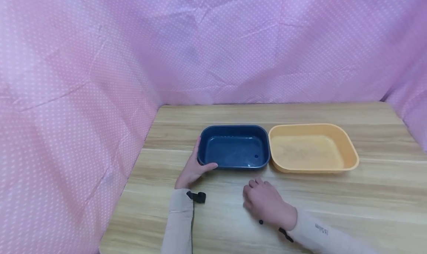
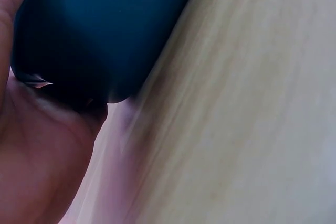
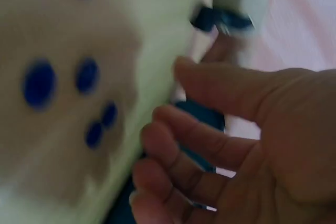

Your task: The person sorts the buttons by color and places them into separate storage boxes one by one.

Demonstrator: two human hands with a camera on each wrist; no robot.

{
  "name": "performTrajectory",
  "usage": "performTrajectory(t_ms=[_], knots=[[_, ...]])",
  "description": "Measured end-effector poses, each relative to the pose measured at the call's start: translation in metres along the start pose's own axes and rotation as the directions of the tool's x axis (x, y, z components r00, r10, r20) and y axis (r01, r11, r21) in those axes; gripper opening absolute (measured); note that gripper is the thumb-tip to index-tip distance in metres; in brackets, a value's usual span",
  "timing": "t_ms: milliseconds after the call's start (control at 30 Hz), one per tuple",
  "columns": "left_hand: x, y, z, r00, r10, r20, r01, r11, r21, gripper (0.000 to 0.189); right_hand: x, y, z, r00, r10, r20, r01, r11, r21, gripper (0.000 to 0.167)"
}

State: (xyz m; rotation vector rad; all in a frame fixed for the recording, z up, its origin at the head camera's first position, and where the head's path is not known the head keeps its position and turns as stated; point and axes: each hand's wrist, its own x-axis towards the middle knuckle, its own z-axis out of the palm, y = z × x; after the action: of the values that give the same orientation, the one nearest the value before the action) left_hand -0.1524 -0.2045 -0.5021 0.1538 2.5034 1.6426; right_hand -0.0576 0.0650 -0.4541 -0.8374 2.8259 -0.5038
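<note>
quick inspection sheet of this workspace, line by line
surface: wooden table, light grain.
job's things: dark blue tray with a small blue bead inside; orange tray right beside it, looks empty.
clutter: blue beads lie on the table under the right hand, blurred.
grippers: left hand grips the blue tray's left rim; right hand hovers palm down before the tray, fingers loosely curled, holding nothing seen.
cables: black straps at both wrists, one on the left sleeve.
surroundings: pink dotted cloth behind and left.

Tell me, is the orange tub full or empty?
Empty. The orange tub shows only its bare floor in the head view, beside the blue tub.
</note>
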Motion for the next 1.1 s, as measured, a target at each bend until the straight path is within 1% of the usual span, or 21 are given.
performTrajectory(t_ms=[67,133,167,233,333,500,600,700,800,900,1100], knots=[[0.001,-0.001,0.0,1.0,0.006,0.003,-0.006,1.0,-0.003,0.116,-0.004,-0.005,0.006,1.0,-0.02,-0.003,0.019,0.994,-0.104,0.012],[0.001,-0.002,0.001,1.0,0.009,0.006,-0.009,1.0,0.0,0.116,-0.007,-0.007,0.01,1.0,-0.026,-0.006,0.025,0.987,-0.159,0.009],[0.001,-0.002,0.001,1.0,0.006,0.006,-0.006,1.0,0.001,0.116,-0.008,-0.008,0.011,1.0,-0.03,-0.007,0.029,0.984,-0.174,0.007],[0.001,-0.002,0.001,1.0,-0.001,0.009,0.001,1.0,0.007,0.117,-0.01,-0.007,0.014,0.999,-0.044,-0.01,0.041,0.979,-0.197,0.009],[0.0,-0.001,0.001,1.0,-0.013,0.006,0.013,1.0,0.01,0.116,-0.012,-0.006,0.018,0.996,-0.074,-0.046,0.062,0.973,-0.222,0.011],[0.0,-0.001,0.0,1.0,-0.008,-0.007,0.008,1.0,0.011,0.116,-0.012,-0.005,0.021,0.989,-0.114,-0.097,0.085,0.962,-0.26,0.012],[0.0,-0.001,-0.001,1.0,-0.007,-0.002,0.007,1.0,0.005,0.116,-0.013,-0.005,0.02,0.985,-0.135,-0.112,0.097,0.952,-0.29,0.012],[0.0,-0.002,0.0,1.0,-0.011,-0.003,0.011,1.0,-0.012,0.117,-0.012,-0.006,0.017,0.99,-0.113,-0.09,0.08,0.949,-0.304,0.01],[-0.001,-0.002,0.0,1.0,-0.012,-0.006,0.012,1.0,-0.02,0.117,-0.009,-0.004,0.015,0.998,-0.053,-0.046,0.037,0.951,-0.307,0.007],[-0.002,-0.001,0.0,1.0,-0.01,-0.004,0.01,1.0,-0.022,0.116,-0.008,-0.003,0.014,1.0,-0.006,-0.013,0.002,0.952,-0.305,0.007],[-0.003,0.0,0.001,1.0,-0.015,0.002,0.015,0.999,-0.031,0.116,-0.009,-0.004,0.011,1.0,0.001,-0.007,-0.003,0.959,-0.284,0.009]])
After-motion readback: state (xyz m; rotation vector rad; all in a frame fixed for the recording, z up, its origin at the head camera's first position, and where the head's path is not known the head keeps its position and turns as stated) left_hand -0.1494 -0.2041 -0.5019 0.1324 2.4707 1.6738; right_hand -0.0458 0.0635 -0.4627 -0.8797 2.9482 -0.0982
